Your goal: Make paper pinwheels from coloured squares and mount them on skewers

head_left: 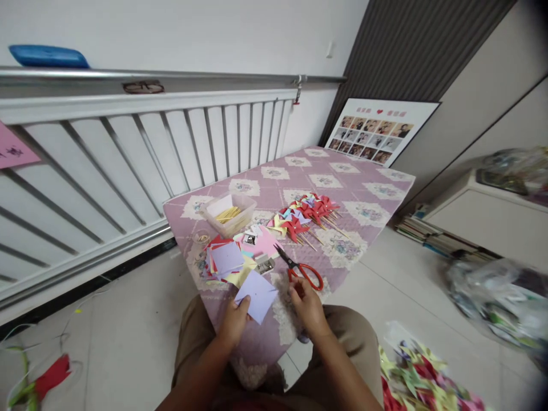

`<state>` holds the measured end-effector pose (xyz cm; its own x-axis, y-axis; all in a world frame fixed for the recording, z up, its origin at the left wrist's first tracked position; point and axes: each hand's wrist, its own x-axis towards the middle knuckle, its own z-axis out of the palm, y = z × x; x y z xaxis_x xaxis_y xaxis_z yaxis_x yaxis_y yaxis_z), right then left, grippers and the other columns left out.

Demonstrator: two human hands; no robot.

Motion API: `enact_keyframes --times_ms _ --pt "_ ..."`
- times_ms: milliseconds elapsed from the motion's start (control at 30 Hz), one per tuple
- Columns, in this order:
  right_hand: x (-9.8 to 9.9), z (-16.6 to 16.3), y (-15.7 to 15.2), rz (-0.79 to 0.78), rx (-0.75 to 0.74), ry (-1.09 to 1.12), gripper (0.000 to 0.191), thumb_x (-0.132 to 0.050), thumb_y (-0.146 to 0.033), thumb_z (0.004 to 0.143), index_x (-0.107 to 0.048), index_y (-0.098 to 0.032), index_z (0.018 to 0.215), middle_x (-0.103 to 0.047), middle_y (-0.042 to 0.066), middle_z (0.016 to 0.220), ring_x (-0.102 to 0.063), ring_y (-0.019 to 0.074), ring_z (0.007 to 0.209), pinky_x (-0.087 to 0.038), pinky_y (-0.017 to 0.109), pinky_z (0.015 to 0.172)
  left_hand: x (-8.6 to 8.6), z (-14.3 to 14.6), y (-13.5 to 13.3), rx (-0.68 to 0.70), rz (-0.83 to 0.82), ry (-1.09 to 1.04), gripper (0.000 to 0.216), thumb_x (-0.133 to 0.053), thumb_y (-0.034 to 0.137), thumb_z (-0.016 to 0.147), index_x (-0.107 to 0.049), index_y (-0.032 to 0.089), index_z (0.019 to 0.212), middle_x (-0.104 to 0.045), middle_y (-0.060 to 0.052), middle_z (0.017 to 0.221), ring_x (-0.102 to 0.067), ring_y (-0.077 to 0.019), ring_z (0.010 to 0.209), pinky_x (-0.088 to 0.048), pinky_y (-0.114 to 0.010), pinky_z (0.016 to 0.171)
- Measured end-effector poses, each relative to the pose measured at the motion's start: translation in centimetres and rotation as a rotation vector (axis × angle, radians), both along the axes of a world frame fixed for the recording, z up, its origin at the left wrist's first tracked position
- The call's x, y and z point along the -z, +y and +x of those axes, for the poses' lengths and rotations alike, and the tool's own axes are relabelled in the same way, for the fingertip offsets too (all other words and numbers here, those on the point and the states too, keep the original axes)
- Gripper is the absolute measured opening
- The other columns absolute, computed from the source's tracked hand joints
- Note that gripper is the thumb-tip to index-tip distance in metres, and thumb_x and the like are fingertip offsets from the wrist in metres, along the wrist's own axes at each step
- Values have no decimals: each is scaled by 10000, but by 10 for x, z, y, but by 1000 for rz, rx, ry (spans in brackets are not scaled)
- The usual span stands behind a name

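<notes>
A lilac paper square (256,295) is pinched at its left edge by my left hand (235,319), thumb on top. It has a small mark near its middle and what look like slits at its corners. My right hand (306,302) has its fingers curled at the red handles of the scissors (294,265). The blades are slightly apart and point up and left over the table. Beyond the held square lies a stack of coloured paper squares (226,258), lilac on top. Small metal pieces in a little box (264,265) sit between stack and scissors.
A patterned cloth covers the table (342,228). On it are a clear plastic box (233,220) of thin sticks and a pile of finished paper pinwheels (306,214). More pinwheels (423,377) lie at floor level, lower right. A white radiator (214,142) borders the far left side.
</notes>
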<state>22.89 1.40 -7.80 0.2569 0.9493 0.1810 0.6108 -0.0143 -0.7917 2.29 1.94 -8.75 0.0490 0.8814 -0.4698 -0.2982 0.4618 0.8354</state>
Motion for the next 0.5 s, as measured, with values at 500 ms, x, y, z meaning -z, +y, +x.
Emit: enact_keyframes --times_ms 500 --pt "25 -72 -45 39 -119 228 249 -458 -252 885 -493 -173 1118 -662 51 851 -661 180 787 -528 295 751 -9 -9 4 -38 -1 -251 300 -722 372 682 -657 160 883 -724 -63 818 -661 -176 668 -518 -283 606"
